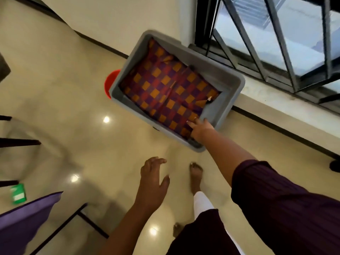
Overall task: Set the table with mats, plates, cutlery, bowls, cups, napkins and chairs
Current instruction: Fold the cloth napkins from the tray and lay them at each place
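A grey plastic tub (pixel 222 83) sits tilted in the view by the wall under a barred window (pixel 276 39), and everything here is placed from that tub. Inside it lie the folded checked mats (pixel 165 89), purple and red with orange squares, filling most of the tub's bottom and leaving a bare strip along the side nearest the window. The right hand (pixel 199 130) reaches over the tub's near corner, its fingers (pixel 192 124) fairly straight and resting on the near edge of the mats; whether they grip the cloth or only touch it cannot be told. The arm behind it wears a dark purple ribbed sleeve (pixel 276 199). The left hand (pixel 153 178) hangs in the air well short of the tub, over the glossy beige floor (pixel 73 89), with its fingers spread apart, loosely bent and holding nothing. A bare foot (pixel 196 174) stands on the floor just in front of the tub's near corner. A red round object (pixel 110 83) peeks out from behind the tub's far-left side. Well away from the tub, at the lower left, there are a purple cloth (pixel 24 223), a small green packet (pixel 18 193) and dark furniture legs (pixel 18 142).
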Available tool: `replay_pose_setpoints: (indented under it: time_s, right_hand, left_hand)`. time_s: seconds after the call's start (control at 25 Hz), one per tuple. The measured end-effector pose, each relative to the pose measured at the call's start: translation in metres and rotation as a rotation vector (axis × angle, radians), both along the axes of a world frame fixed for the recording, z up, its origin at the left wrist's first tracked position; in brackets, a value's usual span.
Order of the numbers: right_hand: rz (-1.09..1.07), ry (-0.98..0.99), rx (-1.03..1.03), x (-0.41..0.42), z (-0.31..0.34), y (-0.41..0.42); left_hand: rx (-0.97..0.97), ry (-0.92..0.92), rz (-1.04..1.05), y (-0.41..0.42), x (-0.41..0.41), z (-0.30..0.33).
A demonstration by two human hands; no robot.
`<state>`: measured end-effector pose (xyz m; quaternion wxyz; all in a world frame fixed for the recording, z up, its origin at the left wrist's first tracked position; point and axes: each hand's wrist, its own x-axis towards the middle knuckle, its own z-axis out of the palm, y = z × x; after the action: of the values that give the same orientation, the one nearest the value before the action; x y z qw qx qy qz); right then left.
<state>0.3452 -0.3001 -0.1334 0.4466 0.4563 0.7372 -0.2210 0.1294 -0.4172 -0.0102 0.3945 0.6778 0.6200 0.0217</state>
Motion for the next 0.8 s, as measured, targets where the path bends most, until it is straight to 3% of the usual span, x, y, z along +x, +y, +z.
replay_pose_setpoints:
  time_s: [0.2, 0.36, 0.6, 0.8]
  right_hand:
    - [0.037, 0.094, 0.007, -0.005, -0.018, 0.003]
    - [-0.349, 0.411, 0.128, -0.009, 0.015, 0.007]
    - [-0.791, 1.015, 0.560, -0.035, 0.141, -0.026]
    - [-0.876, 1.190, 0.852, -0.049, 0.283, -0.103]
  left_hand:
    - [-0.027, -0.016, -0.002, 0.019, 0.002, -0.002]
    - [0.015, -0.101, 0.028, 0.037, 0.011, 0.010]
    - [0.008, -0.259, 0.094, 0.026, -0.004, 0.036]
    - [0.082, -0.526, 0.157, -0.001, -0.022, 0.090]
